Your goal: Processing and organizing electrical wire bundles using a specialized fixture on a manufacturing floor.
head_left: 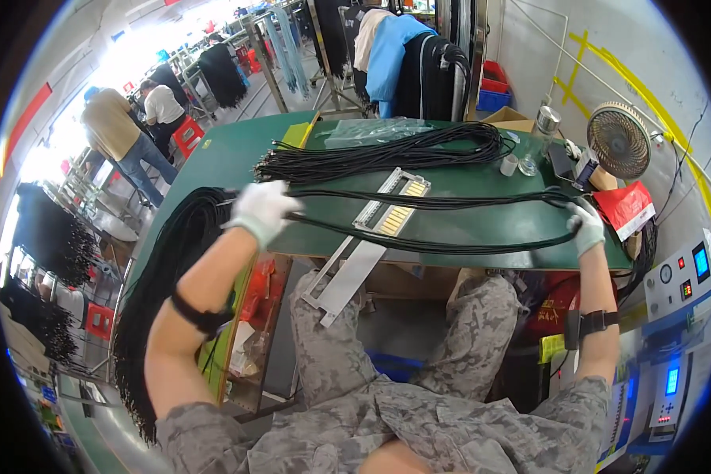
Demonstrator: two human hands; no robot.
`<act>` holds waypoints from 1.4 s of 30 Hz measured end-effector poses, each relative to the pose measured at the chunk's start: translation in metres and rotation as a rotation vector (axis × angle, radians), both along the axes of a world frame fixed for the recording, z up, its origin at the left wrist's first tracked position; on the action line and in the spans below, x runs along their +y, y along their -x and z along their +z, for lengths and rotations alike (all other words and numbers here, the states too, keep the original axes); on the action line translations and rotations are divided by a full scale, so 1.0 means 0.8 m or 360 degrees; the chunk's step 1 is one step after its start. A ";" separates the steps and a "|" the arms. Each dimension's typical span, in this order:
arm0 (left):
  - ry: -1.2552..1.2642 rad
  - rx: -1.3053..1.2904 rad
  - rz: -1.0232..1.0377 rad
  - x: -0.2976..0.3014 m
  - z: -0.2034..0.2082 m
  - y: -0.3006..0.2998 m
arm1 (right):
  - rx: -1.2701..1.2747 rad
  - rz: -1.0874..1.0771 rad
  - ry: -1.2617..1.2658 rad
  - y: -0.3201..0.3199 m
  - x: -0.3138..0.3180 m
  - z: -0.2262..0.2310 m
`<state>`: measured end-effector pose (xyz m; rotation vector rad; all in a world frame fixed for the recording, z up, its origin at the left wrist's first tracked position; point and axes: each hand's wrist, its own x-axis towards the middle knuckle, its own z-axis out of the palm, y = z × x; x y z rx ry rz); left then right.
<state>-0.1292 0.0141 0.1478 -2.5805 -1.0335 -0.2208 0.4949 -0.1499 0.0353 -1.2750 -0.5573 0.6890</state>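
A long bundle of thin black cables [450, 248] stretches left to right over the green table, forming a drawn-out loop. My left hand [262, 212], in a white glove and slightly blurred, closes round its left end. At the other end my right hand [586, 227], gloved too, grips the bend of the loop. Beneath the cables lies a metal fixture [393, 204] with a row of yellowish blocks, and a flat grey plate [352, 276] juts from it past the table's near edge. Beside my left hand, a thick hank of black cables [162, 253] hangs off the table's left side.
Another black cable bundle [387, 156] lies across the green table [237, 146] at the back, near clear plastic bags [371, 133]. Toward the right are glass jars [528, 164], a fan [618, 141] and a red packet [626, 207]. Two people [122, 130] are far off at left.
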 end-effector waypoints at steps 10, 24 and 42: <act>0.0636 0.0302 -0.0142 0.003 -0.135 -0.253 | -0.1642 -0.0249 0.0107 0.098 0.034 -0.009; 0.0307 0.0210 -0.0055 0.009 -0.137 -0.243 | -0.2503 0.0790 0.0299 0.303 0.136 -0.074; 0.0729 -0.0460 0.0518 -0.045 -0.157 -0.079 | -0.2520 0.0803 0.0269 0.275 0.132 -0.069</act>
